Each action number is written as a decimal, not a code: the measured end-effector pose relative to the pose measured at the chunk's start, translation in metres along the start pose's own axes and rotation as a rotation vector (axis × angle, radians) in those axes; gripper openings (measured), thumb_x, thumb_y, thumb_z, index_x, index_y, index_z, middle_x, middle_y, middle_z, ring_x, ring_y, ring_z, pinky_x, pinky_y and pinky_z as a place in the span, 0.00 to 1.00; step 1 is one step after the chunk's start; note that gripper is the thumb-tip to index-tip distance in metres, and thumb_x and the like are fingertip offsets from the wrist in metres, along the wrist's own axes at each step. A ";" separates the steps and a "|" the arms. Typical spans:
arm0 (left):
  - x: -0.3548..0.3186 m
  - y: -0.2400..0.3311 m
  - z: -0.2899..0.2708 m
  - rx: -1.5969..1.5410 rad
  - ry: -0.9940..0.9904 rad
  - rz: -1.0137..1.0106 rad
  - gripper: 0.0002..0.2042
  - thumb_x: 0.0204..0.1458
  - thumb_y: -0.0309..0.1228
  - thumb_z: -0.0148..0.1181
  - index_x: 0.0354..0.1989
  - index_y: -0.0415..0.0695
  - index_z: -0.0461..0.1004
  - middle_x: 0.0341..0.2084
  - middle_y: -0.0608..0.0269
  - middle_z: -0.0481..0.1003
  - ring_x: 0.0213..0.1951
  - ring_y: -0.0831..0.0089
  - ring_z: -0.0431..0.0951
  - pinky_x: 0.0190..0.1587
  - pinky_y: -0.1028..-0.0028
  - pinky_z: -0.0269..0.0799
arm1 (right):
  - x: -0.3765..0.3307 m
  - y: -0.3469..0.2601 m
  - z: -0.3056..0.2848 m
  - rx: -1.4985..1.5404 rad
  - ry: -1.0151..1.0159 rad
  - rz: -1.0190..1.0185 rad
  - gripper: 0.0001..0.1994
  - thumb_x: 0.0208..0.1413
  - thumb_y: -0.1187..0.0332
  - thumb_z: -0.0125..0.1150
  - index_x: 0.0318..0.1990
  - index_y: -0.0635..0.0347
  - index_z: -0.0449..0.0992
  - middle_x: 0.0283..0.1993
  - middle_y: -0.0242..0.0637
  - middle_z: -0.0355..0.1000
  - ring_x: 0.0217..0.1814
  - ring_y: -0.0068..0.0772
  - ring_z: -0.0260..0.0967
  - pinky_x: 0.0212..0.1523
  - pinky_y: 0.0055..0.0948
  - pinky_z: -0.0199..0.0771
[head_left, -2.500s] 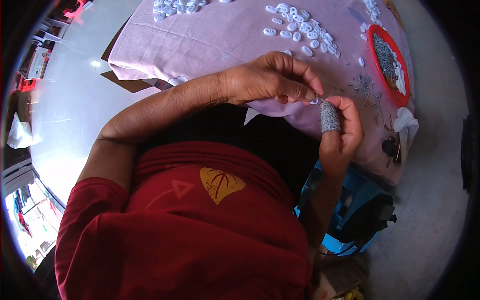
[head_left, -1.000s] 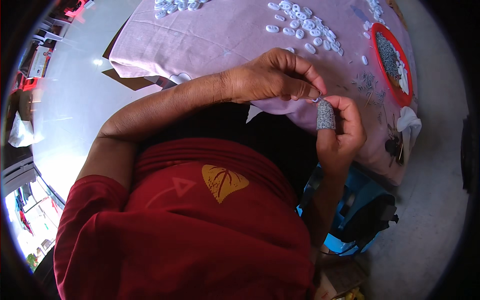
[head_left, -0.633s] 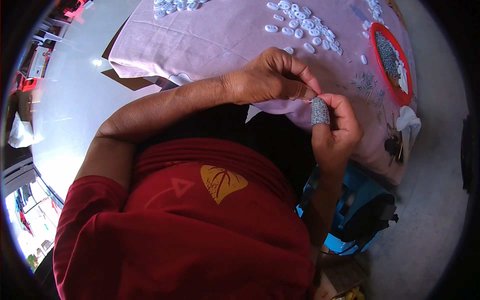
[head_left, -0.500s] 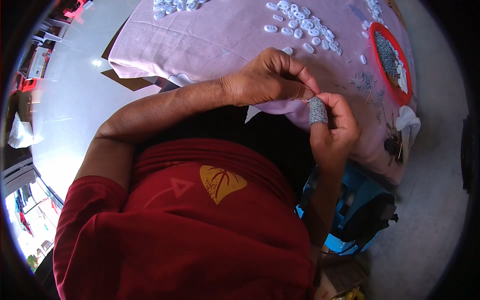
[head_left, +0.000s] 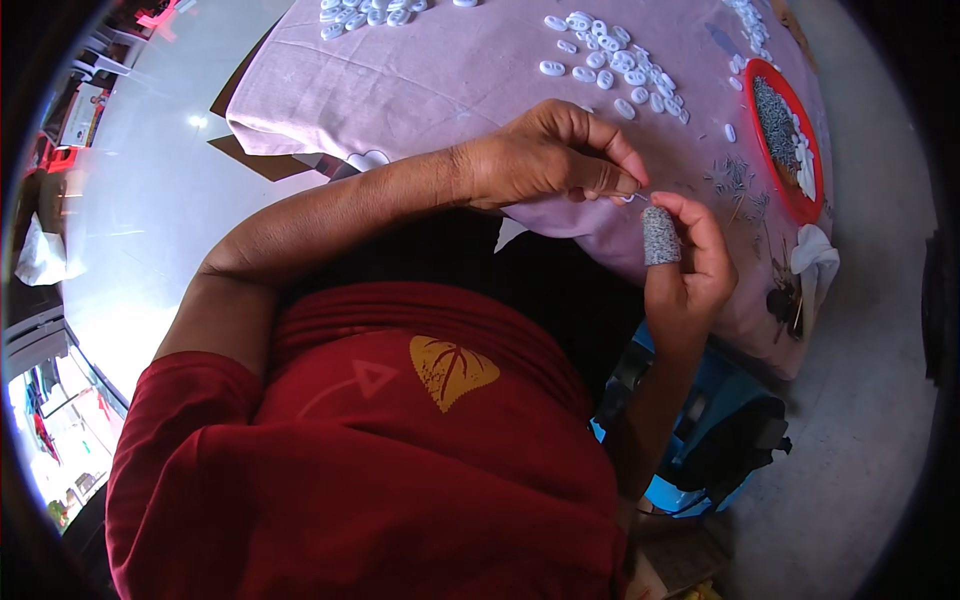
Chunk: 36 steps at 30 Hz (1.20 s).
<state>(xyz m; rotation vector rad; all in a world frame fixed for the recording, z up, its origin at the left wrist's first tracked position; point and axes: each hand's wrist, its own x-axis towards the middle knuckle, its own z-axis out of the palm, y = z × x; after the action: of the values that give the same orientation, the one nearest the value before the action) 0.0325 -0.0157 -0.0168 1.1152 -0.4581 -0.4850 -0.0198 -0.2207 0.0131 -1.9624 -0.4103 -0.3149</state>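
Note:
My left hand [head_left: 560, 160] reaches across, thumb and forefinger pinching a small white oval piece [head_left: 628, 198] that is mostly hidden by the fingertips. From it a thin metal pin [head_left: 642, 196] sticks out to the right. Close by on that side is my right hand [head_left: 695, 250], its thumb in a grey knitted finger sleeve [head_left: 661, 236]. Thumb tip and forefinger tip are curled toward each other beside the pin's end; anything between them is too small to make out. Both hands hover over the near edge of the pink-clothed table [head_left: 450, 85].
Many white oval pieces with holes [head_left: 622, 62] lie beyond my hands, with another group [head_left: 365, 12] at far left. Loose grey pins [head_left: 733, 178] are scattered at right near a red bowl [head_left: 816, 180] of pins and white pieces. A white cloth [head_left: 815, 252] hangs there; a blue container [head_left: 715, 430] stands below.
The right hand has drawn slightly right and down, opening a small gap from the left fingertips. The white piece and its pin now show between the hands. The view has shifted a little.

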 end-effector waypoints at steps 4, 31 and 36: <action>0.001 0.002 0.000 0.048 -0.019 -0.034 0.09 0.55 0.25 0.63 0.43 0.39 0.79 0.32 0.67 0.80 0.34 0.84 0.76 0.35 0.84 0.69 | 0.003 0.002 0.001 -0.110 -0.048 -0.044 0.07 0.52 0.79 0.59 0.39 0.64 0.76 0.31 0.35 0.73 0.30 0.24 0.68 0.30 0.22 0.67; -0.008 0.019 -0.038 0.025 0.192 0.066 0.09 0.58 0.26 0.58 0.46 0.41 0.78 0.33 0.69 0.78 0.30 0.87 0.72 0.31 0.87 0.63 | 0.087 0.033 0.023 -0.761 -0.221 -0.263 0.12 0.53 0.71 0.55 0.44 0.60 0.78 0.38 0.48 0.75 0.42 0.53 0.73 0.43 0.44 0.72; -0.007 0.015 -0.042 0.034 0.150 0.078 0.09 0.58 0.25 0.58 0.46 0.41 0.77 0.34 0.69 0.78 0.32 0.87 0.74 0.32 0.86 0.65 | 0.077 0.027 0.024 -0.615 -0.238 -0.140 0.09 0.51 0.73 0.58 0.40 0.62 0.77 0.37 0.48 0.75 0.40 0.54 0.73 0.42 0.45 0.71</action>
<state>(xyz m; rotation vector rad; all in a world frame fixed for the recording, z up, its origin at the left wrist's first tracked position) 0.0525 0.0242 -0.0195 1.1527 -0.3780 -0.3234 0.0622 -0.1980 0.0117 -2.5922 -0.6639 -0.3226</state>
